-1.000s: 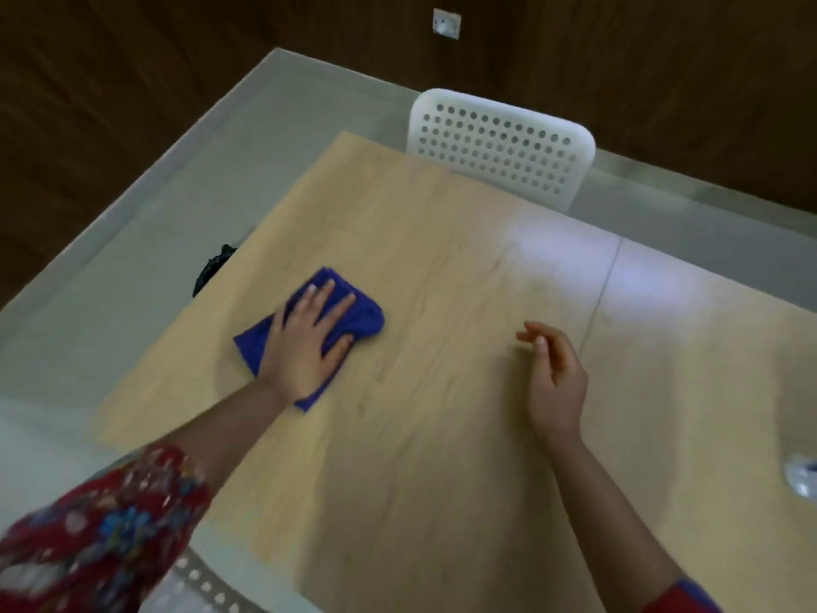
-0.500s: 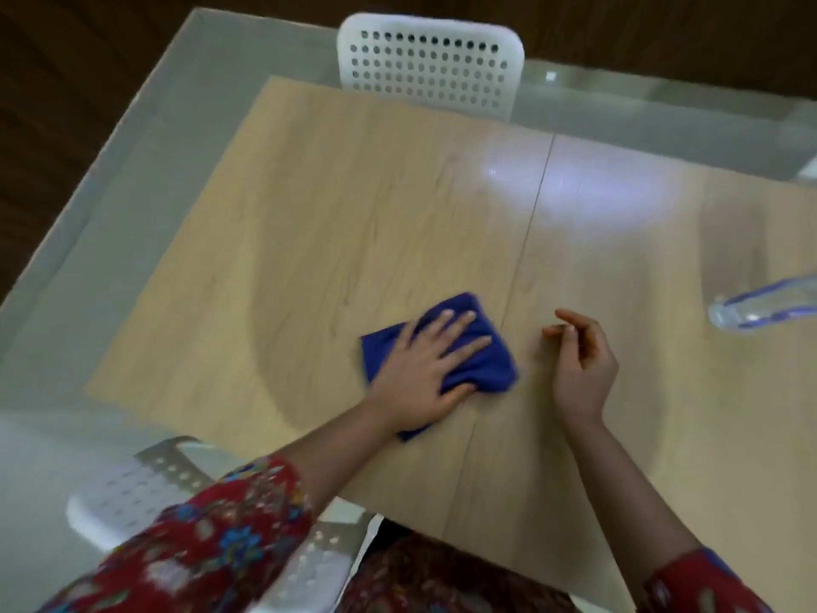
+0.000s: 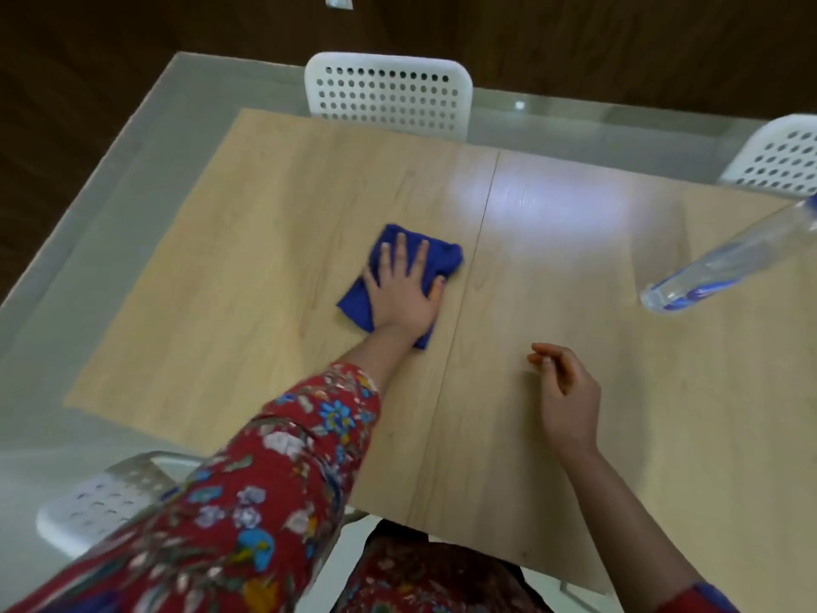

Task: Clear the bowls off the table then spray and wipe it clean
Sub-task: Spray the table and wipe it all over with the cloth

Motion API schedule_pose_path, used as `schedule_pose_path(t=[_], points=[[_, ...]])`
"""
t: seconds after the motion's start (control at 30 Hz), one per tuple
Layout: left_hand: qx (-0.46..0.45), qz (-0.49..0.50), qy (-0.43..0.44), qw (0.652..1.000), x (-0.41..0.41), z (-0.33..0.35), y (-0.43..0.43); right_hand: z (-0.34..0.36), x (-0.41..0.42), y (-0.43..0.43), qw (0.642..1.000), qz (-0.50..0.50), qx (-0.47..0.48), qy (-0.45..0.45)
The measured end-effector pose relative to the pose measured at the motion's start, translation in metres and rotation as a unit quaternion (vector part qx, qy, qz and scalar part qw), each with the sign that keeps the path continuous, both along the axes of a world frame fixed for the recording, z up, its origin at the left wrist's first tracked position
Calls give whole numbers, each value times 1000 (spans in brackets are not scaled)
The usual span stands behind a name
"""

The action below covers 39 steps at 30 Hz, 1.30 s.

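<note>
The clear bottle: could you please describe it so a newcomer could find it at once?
Look at the wooden table, right of its centre seam, near the view's right edge. The clear bottle there has a blue band; unlike the blue cloth, it is transparent.

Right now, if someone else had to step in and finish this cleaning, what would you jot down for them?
Left hand: flat, pressing the blue cloth on the table, just left of the centre seam.
Right hand: loosely curled, holding nothing, over the table's right half.
Spray bottle: on the table's far right.
Done: no bowls in view on the table.
Left: finish wiping, probably the right half; whether it was sprayed, I cannot tell.
</note>
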<state>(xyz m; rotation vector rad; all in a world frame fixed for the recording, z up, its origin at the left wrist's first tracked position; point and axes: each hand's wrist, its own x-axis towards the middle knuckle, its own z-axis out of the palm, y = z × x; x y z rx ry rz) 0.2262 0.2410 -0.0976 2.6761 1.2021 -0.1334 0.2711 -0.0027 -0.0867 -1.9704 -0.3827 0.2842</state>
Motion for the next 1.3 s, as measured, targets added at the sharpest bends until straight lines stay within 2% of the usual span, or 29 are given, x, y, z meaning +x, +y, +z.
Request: schedule_pose_path(t=[0.13,0.33,0.63,0.7,0.77,0.83,0.9,0.97,1.03,1.17,1.3], points=[[-9,-85,-2,996,0,3,-79,2,4,-33,1000,-18,-24,-3],[-30,-161,-9,986,-68,-3,-140,5,-3,-55,998,16,-57,-6],[-65,-143,-29,987,-168,2,-179,-1,-29,-97,986,142,-80,-34],[-72,-107,-53,990,-173,3,-178,0,-31,-107,985,151,-83,-33],[-73,14,-94,993,-177,7,-178,1,-35,-117,986,141,-82,-27],[-79,118,-94,985,-176,14,-175,3,-40,-123,989,122,-79,-23],[-72,113,-71,988,-172,24,-168,5,-49,-126,991,104,-81,-23],[-132,118,-76,981,-172,30,-149,8,-59,-124,993,93,-78,-15],[-219,166,-117,954,-183,33,-124,12,-70,-118,994,89,-68,-6],[-211,247,-181,928,-227,50,-72,23,-92,-112,995,76,-61,-12],[-284,209,-286,891,-239,89,-52,44,-113,-97,997,47,-35,47]])
